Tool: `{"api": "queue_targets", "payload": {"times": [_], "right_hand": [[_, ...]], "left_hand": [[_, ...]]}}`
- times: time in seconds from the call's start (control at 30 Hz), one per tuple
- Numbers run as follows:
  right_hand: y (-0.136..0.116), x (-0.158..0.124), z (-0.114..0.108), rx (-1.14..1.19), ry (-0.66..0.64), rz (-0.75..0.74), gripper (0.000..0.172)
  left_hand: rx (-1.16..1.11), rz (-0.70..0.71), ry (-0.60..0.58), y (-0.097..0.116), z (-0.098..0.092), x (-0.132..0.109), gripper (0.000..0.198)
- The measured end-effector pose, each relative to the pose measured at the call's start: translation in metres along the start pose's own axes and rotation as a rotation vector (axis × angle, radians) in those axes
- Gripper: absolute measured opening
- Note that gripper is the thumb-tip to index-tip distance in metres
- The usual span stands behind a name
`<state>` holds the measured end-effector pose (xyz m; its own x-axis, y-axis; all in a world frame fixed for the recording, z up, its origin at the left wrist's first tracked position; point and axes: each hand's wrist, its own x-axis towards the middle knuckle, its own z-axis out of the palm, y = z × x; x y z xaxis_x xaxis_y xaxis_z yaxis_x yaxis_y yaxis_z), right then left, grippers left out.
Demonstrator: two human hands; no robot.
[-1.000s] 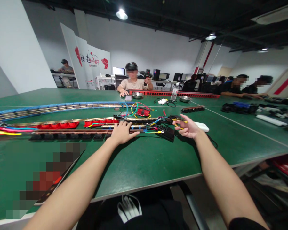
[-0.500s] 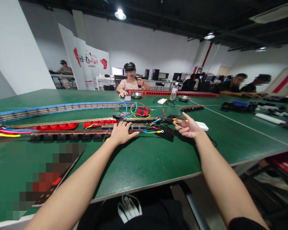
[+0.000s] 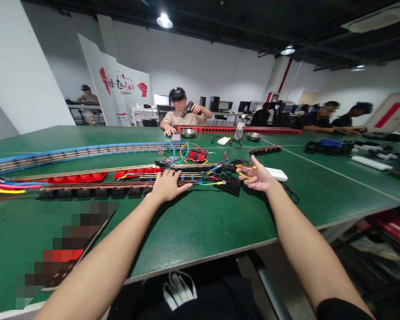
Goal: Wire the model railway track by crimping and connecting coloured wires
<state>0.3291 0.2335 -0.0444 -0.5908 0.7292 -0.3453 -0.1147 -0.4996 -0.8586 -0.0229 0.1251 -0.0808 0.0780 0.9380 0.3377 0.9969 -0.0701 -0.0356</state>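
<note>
The left hand point(image 3: 166, 185) is lying spread across the brown-and-black rail strip point(image 3: 96, 186) near its right end, gripping nothing visibly. Beyond that end, the right hand point(image 3: 262, 178) is loosely curling around yellow-handled pliers point(image 3: 254, 167).

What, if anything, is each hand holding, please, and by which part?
The right hand holds a yellow-handled tool by its handles. The left hand lies over the track pieces; whether it grips one cannot be told.

The room is a workshop-like office: rail strips point(image 3: 103, 185) on a green tabletop point(image 3: 206, 226), a far person point(image 3: 173, 118) with a drill point(image 3: 187, 109), computer monitors point(image 3: 161, 100) beyond.
</note>
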Motion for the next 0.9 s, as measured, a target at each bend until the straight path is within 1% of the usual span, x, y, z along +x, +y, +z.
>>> {"api": "queue_targets", "payload": {"times": [0.2, 0.3, 0.37, 0.47, 0.53, 0.6, 0.67, 0.8, 0.9], "right_hand": [[0.0, -0.001, -0.002, 0.011, 0.011, -0.012, 0.072], [0.0, 0.0, -0.003, 0.015, 0.015, -0.002, 0.069], [0.0, 0.002, -0.002, -0.005, 0.026, 0.015, 0.062], [-0.001, 0.006, 0.002, -0.029, 0.048, 0.052, 0.042], [-0.001, 0.007, 0.004, -0.033, 0.091, 0.055, 0.032], [-0.001, 0.008, 0.005, -0.041, 0.16, 0.03, 0.027], [0.0, 0.009, 0.007, -0.063, 0.214, 0.004, 0.025], [0.001, 0.012, 0.009, -0.129, 0.246, -0.003, 0.025], [0.002, 0.014, 0.012, -0.198, 0.3, 0.001, 0.024]], "left_hand": [[0.001, -0.003, -0.006, 0.001, -0.001, 0.0, 0.08], [-0.038, -0.025, -0.004, 0.002, -0.004, 0.0, 0.075], [-0.066, -0.055, 0.012, 0.002, -0.006, 0.002, 0.07], [-0.099, -0.094, 0.031, 0.0, -0.006, 0.005, 0.068], [-0.105, -0.101, 0.015, -0.002, -0.004, 0.006, 0.07], [-0.093, -0.094, -0.003, -0.003, -0.002, 0.007, 0.071], [-0.073, -0.089, 0.002, -0.004, 0.0, 0.008, 0.072], [-0.059, -0.095, -0.005, -0.002, -0.001, 0.008, 0.073], [-0.058, -0.094, -0.024, -0.002, -0.002, 0.007, 0.072]]}}
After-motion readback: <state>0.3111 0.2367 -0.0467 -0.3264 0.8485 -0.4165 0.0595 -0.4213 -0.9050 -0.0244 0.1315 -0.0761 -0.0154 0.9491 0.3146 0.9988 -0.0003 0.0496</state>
